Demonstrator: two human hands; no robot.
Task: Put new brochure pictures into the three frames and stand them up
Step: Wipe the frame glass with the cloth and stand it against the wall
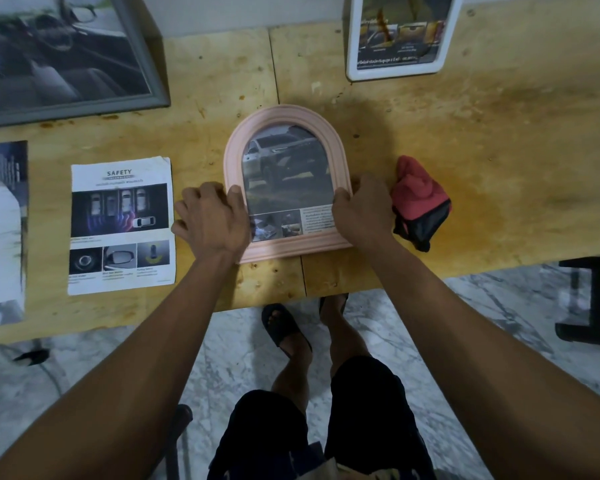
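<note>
A pink arched frame (284, 119) lies face up in the middle of the wooden table (465, 140), holding a brochure picture of a pickup truck. My left hand (212, 220) grips its lower left edge, thumb on the front rim. My right hand (361, 209) grips the lower right edge the same way. A white frame (399, 69) with a picture stands at the back right. A large grey frame (66, 57) with a car-interior picture stands at the back left. A loose "SAFETY" brochure page (120, 225) lies flat to the left of the pink frame.
A red and black cloth (420, 206) lies just right of my right hand. Another brochure sheet (0, 230) lies at the far left edge. A black stool or stand (593, 299) stands at the right, below the table's front edge. Marble floor lies underneath.
</note>
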